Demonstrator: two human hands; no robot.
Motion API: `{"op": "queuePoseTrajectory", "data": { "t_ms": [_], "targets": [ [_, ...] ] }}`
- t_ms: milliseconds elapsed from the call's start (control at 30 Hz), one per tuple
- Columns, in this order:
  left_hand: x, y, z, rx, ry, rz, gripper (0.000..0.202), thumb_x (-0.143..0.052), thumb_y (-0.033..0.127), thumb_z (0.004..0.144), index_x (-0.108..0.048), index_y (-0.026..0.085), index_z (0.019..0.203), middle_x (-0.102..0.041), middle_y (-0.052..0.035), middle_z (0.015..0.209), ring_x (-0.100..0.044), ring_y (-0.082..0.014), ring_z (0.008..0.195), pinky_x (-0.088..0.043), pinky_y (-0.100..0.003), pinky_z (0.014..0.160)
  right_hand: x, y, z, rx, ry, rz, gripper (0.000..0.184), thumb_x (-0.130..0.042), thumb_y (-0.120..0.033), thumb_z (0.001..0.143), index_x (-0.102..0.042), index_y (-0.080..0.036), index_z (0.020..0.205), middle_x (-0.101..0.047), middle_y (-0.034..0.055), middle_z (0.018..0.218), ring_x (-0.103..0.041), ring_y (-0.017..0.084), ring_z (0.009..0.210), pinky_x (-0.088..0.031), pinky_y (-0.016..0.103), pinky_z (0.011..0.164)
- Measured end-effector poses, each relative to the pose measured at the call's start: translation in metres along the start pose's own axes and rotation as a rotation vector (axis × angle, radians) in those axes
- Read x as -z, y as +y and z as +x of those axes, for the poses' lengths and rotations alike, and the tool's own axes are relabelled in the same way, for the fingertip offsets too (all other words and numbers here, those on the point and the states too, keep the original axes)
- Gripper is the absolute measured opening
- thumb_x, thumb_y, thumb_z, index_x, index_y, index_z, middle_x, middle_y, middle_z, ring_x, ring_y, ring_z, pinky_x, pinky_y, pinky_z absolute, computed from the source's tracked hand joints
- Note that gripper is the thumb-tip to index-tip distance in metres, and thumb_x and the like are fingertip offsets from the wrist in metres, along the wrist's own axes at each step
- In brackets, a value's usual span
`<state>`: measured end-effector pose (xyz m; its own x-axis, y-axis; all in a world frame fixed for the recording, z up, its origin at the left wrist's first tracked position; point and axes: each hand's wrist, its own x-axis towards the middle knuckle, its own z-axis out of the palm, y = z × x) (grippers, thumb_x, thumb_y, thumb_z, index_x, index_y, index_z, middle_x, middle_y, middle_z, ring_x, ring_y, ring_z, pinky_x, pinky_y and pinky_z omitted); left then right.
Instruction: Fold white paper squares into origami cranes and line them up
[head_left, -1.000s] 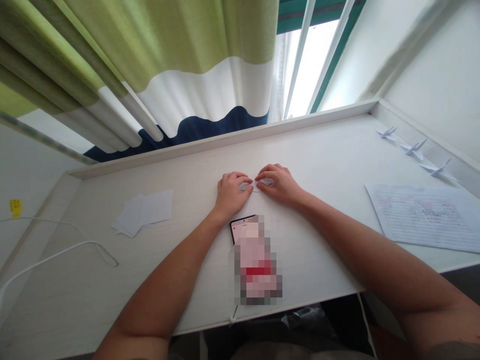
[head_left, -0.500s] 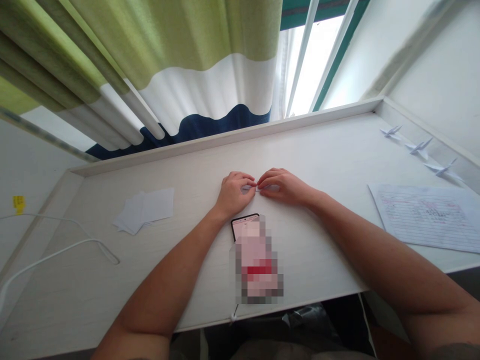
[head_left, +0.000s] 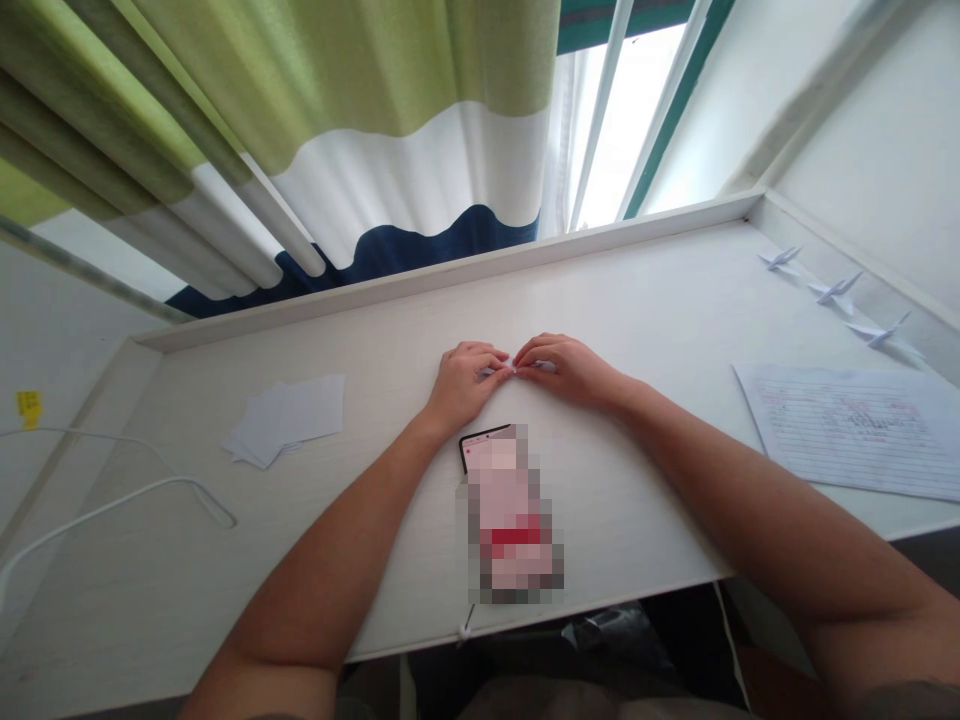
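Observation:
My left hand (head_left: 469,385) and my right hand (head_left: 566,370) meet over the middle of the white desk, fingertips nearly touching. Between them they pinch a small piece of white paper (head_left: 487,373), mostly covered by the fingers, so its folded shape is hard to make out. Just below the hands lies a phone (head_left: 487,437) with a lit pinkish screen, largely blurred out. Loose white paper sheets (head_left: 289,415) overlap in a pile to the left of my left hand.
Three folded paper figures (head_left: 835,290) stand in a row along the right rim. Handwritten lined sheets (head_left: 855,430) lie beyond my right forearm. A white cable (head_left: 112,493) loops over the left side. Curtains (head_left: 420,150) hang behind the desk's raised back edge (head_left: 450,272).
Both hands keep pinching the small paper in almost the same spot, with a slight shift of the fingers. The whole view has tilted a little.

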<state>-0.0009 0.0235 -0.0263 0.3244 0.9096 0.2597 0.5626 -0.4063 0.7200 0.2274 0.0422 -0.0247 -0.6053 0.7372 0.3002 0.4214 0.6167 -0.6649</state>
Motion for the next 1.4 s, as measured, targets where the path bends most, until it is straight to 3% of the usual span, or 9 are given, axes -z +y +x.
{"op": "queuePoseTrajectory", "data": {
  "t_ms": [333, 567, 933, 1133, 1400],
  "targets": [
    [-0.001, 0.009, -0.003, 0.021, -0.016, 0.087, 0.012, -0.071, 0.025, 0.096, -0.073, 0.024, 0.084, -0.081, -0.0048, 0.119, -0.064, -0.0301, 0.123, -0.039, -0.053, 0.114, -0.006, 0.003, -0.002, -0.096, 0.085, -0.14, 0.016, -0.067, -0.031, 0.098, -0.077, -0.024, 0.087, -0.072, 0.0123, 0.125, -0.058, 0.035, 0.124, -0.047, 0.056, 0.109],
    [-0.004, 0.009, -0.002, 0.054, 0.035, 0.113, 0.011, -0.072, 0.023, 0.094, -0.071, 0.023, 0.084, -0.08, -0.0063, 0.116, -0.063, -0.03, 0.12, -0.043, -0.051, 0.111, -0.006, 0.002, 0.0, -0.091, 0.093, -0.113, 0.015, -0.068, -0.032, 0.096, -0.079, -0.024, 0.089, -0.075, 0.0117, 0.114, -0.064, 0.033, 0.112, -0.048, 0.054, 0.105],
    [-0.003, 0.011, -0.001, 0.104, 0.034, 0.104, 0.011, -0.077, 0.016, 0.088, -0.074, 0.024, 0.081, -0.081, -0.0031, 0.116, -0.065, -0.0274, 0.122, -0.045, -0.051, 0.114, -0.008, 0.001, 0.006, -0.202, 0.177, -0.009, 0.006, -0.077, -0.03, 0.086, -0.08, -0.024, 0.085, -0.077, 0.008, 0.102, -0.068, 0.029, 0.101, -0.052, 0.046, 0.096],
    [-0.002, 0.012, -0.002, 0.089, 0.02, 0.144, 0.01, -0.079, 0.019, 0.09, -0.079, 0.028, 0.093, -0.081, -0.0006, 0.118, -0.065, -0.026, 0.125, -0.046, -0.05, 0.116, -0.009, 0.002, 0.004, -0.158, 0.158, -0.063, 0.008, -0.076, -0.028, 0.092, -0.082, -0.026, 0.087, -0.077, 0.0072, 0.103, -0.067, 0.029, 0.102, -0.05, 0.048, 0.098],
    [-0.001, 0.007, -0.004, 0.031, 0.063, 0.174, 0.007, -0.08, 0.021, 0.092, -0.082, 0.027, 0.091, -0.079, -0.0034, 0.121, -0.061, -0.0265, 0.125, -0.047, -0.047, 0.115, -0.007, 0.002, -0.004, -0.029, 0.113, -0.16, 0.01, -0.073, -0.029, 0.097, -0.081, -0.029, 0.09, -0.074, 0.007, 0.121, -0.058, 0.032, 0.12, -0.047, 0.052, 0.106]
  ]
}}
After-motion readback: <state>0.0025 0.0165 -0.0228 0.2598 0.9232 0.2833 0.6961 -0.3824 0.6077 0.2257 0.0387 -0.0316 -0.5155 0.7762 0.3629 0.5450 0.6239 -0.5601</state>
